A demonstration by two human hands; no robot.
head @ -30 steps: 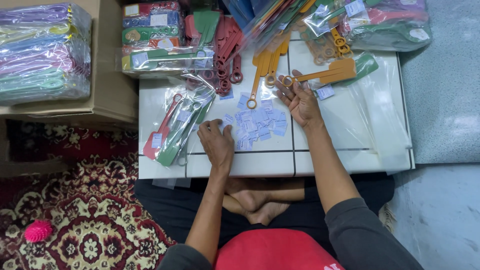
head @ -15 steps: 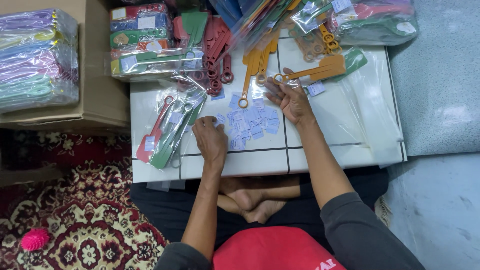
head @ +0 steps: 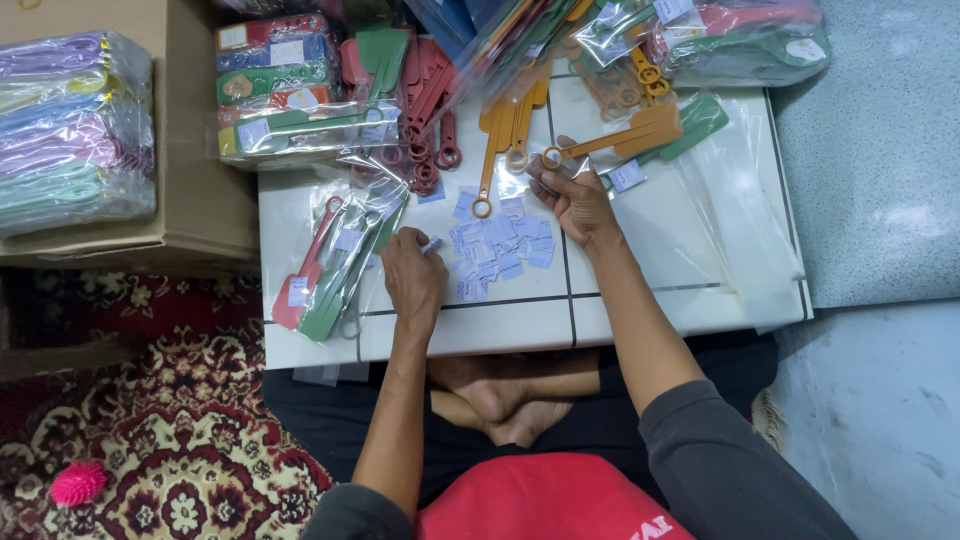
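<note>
The left hand (head: 413, 275) pinches one small pale-blue label (head: 431, 244) between its fingertips, just left of the loose pile of labels (head: 497, 248) on the white desk (head: 640, 240). The right hand (head: 574, 196) is closed on the ring end of an orange spatula (head: 615, 138), just above and to the right of that pile. The pile is thin and scattered — a sweep of either wrist across it could push labels off toward the desk's near edge. The pinched label may fold or stick to a finger before it is placed. Left of the pile, a bagged set of red and green spatulas (head: 335, 262) lies near the desk's edge — a nudge from the left forearm could tip it off.
</note>
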